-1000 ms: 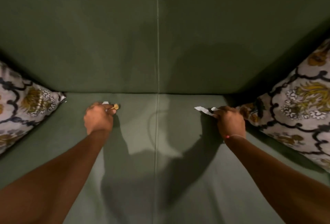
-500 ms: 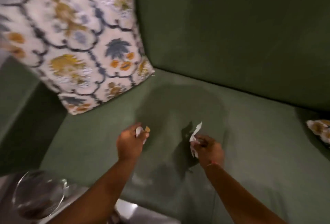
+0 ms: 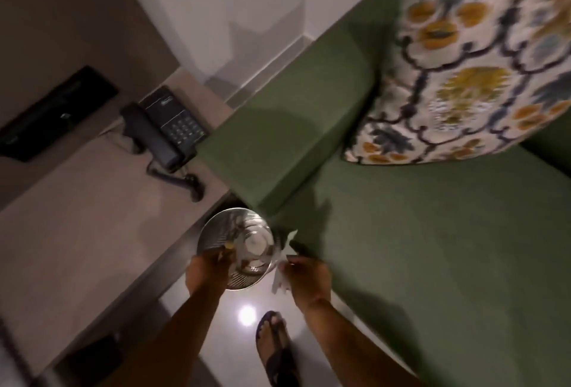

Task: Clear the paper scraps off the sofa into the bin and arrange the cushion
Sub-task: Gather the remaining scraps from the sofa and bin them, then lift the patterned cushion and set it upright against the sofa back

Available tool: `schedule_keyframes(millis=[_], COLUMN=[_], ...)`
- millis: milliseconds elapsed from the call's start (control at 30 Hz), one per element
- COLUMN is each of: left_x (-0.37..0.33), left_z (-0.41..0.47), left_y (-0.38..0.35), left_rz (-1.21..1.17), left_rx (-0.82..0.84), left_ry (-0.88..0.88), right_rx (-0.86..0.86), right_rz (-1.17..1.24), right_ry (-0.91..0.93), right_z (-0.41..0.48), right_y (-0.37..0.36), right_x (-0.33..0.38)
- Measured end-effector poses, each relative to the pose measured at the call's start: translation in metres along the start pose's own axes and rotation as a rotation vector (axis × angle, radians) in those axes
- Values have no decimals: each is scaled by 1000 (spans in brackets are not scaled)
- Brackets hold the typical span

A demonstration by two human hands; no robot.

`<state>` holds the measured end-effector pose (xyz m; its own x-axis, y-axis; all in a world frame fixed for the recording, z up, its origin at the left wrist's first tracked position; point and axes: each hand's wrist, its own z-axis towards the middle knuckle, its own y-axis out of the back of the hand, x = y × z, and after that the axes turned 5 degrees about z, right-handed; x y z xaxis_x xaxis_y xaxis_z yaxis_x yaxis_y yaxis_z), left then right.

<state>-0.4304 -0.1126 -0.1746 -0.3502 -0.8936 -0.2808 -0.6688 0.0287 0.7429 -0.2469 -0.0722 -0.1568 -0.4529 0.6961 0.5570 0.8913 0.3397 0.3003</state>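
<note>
A round shiny metal bin [image 3: 216,232] stands on the floor between the desk and the green sofa [image 3: 432,247]. My left hand [image 3: 207,272] hovers over the bin's near rim, closed on small paper scraps [image 3: 230,246], one of them yellowish. My right hand [image 3: 309,278] is just right of the bin, pinching a white paper scrap [image 3: 279,278] that hangs beside the rim. A floral patterned cushion [image 3: 463,62] leans against the sofa's arm and back at the upper right.
A beige desk [image 3: 77,216] at the left carries a black telephone [image 3: 163,130] with its cord. A dark panel [image 3: 55,115] sits on the wall behind it. My sandalled foot [image 3: 275,346] rests on the glossy floor below the bin.
I have turned left from the sofa seat to the bin. Both hands carried their scraps from above the seat to the bin's rim. The cushion now lies at the upper right.
</note>
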Motion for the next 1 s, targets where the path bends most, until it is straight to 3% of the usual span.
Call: schedule_keyframes(millis=[100, 300, 467, 600, 833, 1000], left_x=[51, 49, 49, 14, -80, -188], left_z=[60, 72, 66, 20, -80, -137], left_y=[-13, -5, -7, 14, 22, 13], left_rz=[-105, -471, -386, -170, 217, 94], left_rx=[77, 232, 256, 160, 237, 155], left_ry=[131, 283, 202, 22, -294, -432], right_rx=[-14, -55, -28, 10, 54, -90], right_rz=[-11, 79, -11, -84, -145, -61], right_ry=[-40, -145, -92, -9, 152, 250], right_z=[14, 67, 67, 43, -16, -32], right_y=[-53, -111, -108, -71, 65, 212], right_x=[12, -3, 5, 18, 42, 69])
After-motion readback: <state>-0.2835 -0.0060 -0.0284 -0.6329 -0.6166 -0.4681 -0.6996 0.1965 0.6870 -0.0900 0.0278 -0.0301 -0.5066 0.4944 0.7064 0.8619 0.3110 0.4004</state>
